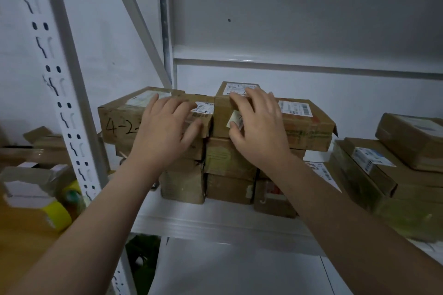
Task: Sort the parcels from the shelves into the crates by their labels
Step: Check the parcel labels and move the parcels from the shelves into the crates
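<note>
The left hand [165,127] lies released on the shelf's [215,220] marked parcel [115,117], likely steadying it. The right hand [259,127] drapes over the taller parcel [221,117]; its grip I cannot tell.

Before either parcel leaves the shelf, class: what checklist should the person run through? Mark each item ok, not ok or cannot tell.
1. Left hand over the 4-2- parcel: fingers spread flat, no grip; not ok.
2. Right hand on the tall parcel: fingers on top, thumb on front, firmness unclear; cannot tell.
3. Its top label readable: partly covered, blurred; cannot tell.
4. Room above the parcels: open up to the shelf beam; ok.
5. Destination crate: none in view; cannot tell.
</note>
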The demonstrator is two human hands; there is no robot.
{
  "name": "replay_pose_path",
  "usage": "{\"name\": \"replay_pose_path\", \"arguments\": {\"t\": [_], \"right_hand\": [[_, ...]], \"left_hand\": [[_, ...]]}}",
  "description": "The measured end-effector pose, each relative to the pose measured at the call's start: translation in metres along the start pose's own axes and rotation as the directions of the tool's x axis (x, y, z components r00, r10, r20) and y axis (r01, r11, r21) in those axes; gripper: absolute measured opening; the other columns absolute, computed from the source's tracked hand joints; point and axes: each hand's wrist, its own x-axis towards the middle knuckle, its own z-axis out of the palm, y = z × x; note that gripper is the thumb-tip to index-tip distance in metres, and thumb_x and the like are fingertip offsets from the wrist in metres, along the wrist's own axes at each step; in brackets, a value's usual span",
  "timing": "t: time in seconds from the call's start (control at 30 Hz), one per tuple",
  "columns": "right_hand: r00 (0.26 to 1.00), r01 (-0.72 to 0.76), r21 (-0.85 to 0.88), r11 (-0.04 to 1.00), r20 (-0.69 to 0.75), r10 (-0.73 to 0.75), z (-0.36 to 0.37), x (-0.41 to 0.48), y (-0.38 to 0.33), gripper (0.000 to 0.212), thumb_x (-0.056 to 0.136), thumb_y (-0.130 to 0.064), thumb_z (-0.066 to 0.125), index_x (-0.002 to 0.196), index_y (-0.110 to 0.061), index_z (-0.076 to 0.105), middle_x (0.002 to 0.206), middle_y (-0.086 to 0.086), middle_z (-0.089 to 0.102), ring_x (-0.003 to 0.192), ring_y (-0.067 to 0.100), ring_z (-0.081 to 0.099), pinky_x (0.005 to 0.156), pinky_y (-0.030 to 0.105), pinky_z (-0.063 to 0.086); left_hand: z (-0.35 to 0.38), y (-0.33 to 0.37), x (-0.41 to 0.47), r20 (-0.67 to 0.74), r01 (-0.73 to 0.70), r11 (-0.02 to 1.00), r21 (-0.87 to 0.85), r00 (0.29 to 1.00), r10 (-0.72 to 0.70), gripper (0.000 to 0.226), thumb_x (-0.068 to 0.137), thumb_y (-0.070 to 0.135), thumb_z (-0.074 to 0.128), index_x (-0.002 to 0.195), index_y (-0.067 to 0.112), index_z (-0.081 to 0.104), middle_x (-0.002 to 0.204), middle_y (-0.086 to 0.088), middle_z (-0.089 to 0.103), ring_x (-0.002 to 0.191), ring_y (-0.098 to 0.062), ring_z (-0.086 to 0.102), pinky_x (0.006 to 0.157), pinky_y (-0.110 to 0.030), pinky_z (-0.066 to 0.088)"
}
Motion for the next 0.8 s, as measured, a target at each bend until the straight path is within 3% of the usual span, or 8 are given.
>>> {"name": "replay_pose_path", "arguments": {"t": [0.17,0.33,0.6,0.8], "right_hand": [[0.984,0.005,0.11,0.994,-0.18,0.015,-0.02,-0.028,0.009,0.046,0.083,-0.016,0.061,0.129,-0.012,0.056,0.135,0.014,0.052,0.131,0.03,0.042,0.114,0.05,0.025],[0.966,-0.052,0.081,0.995,-0.25,0.071,-0.049,-0.07,0.052,0.04,0.083,-0.015,0.062,0.122,-0.009,0.061,0.13,0.015,0.056,0.125,0.031,0.048,0.109,0.051,0.032],[0.949,-0.282,-0.029,0.959,-0.156,0.274,-0.105,-0.134,0.153,0.036,0.086,-0.019,0.056,0.121,-0.011,0.06,0.129,0.012,0.055,0.123,0.03,0.048,0.106,0.05,0.036],[0.865,-0.5,-0.046,0.865,-0.07,0.496,-0.148,-0.172,0.251,0.043,0.087,-0.02,0.06,0.129,-0.01,0.053,0.137,0.008,0.046,0.127,0.028,0.04,0.105,0.039,0.034]], "left_hand": [[-0.004,0.055,0.004,-0.092,-0.118,0.985,-0.124,0.99,0.107,0.035,0.091,0.028,0.05,0.113,0.005,0.063,0.116,-0.012,0.062,0.112,-0.032,0.054,0.104,-0.053,0.036],[0.014,0.116,0.003,-0.084,-0.169,0.952,-0.256,0.985,0.152,0.029,0.088,0.017,0.062,0.114,0.007,0.064,0.121,-0.011,0.061,0.116,-0.031,0.052,0.101,-0.051,0.038],[0.055,0.238,0.021,-0.049,-0.302,0.865,-0.401,0.95,0.309,0.029,0.091,0.018,0.059,0.119,0.013,0.062,0.126,-0.006,0.06,0.119,-0.025,0.051,0.099,-0.04,0.039],[0.109,0.325,0.054,0.16,-0.184,0.818,-0.545,0.935,0.317,0.04,0.095,0.031,0.05,0.134,0.022,0.046,0.139,0.001,0.044,0.126,-0.018,0.04,0.1,-0.029,0.035]]}}
